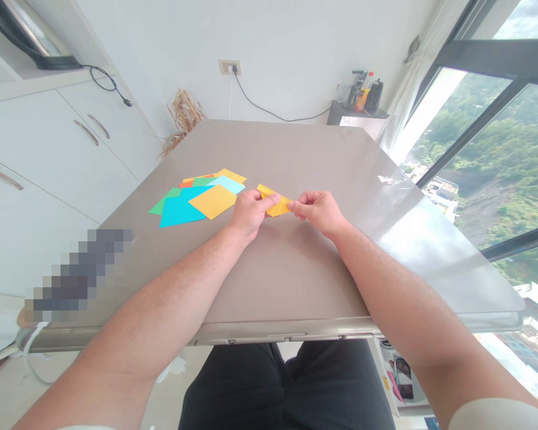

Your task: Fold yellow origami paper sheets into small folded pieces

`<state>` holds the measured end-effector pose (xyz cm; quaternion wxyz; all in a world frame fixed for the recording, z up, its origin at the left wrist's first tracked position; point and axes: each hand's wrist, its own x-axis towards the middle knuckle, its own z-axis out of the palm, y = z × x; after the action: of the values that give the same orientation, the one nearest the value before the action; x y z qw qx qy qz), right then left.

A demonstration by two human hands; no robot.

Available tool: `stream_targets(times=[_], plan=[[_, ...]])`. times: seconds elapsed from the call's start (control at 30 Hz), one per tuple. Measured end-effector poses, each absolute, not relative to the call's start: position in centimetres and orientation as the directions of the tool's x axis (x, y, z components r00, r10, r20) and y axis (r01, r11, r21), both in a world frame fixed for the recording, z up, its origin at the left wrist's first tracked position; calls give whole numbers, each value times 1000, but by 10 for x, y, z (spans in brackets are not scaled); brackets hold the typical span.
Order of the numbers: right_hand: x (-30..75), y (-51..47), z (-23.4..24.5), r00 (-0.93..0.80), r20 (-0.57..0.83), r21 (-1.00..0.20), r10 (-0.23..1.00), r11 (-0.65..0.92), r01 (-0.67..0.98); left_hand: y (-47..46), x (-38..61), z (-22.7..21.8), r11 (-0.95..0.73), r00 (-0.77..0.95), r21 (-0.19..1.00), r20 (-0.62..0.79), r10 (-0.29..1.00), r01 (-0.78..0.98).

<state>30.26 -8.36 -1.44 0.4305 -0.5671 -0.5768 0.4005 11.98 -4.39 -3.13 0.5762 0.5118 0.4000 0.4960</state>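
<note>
Yellow folded paper [281,206] in both hands [250,213] [320,210]

The person is wearing black trousers [251,388], the cloth creasing softly over the thighs. A pale right sleeve [497,415] is ending in a curved edge; a thin strip of pale left sleeve [85,427] is showing. Both forearms [179,283], the left hand [247,214] and right hand [319,212] are showing bare.

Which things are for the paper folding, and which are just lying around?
For the folding:
folded yellow paper, between left hand and right hand
loose coloured sheets, probably

Just around:
dried stalks
wall outlet
curtain
</note>
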Motion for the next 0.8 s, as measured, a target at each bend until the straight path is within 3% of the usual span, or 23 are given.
stream_targets(times=[0.3, 0.8], plan=[[309, -87, -14, -75, 49, -949, 996, 69, 307, -43, 117, -30, -3, 188, 988, 33, 982, -157], [304, -82, -19, -62, 64, -925, 996, 83, 370, -46, 120, -34, -21, 253, 993, 51, 966, -120]])
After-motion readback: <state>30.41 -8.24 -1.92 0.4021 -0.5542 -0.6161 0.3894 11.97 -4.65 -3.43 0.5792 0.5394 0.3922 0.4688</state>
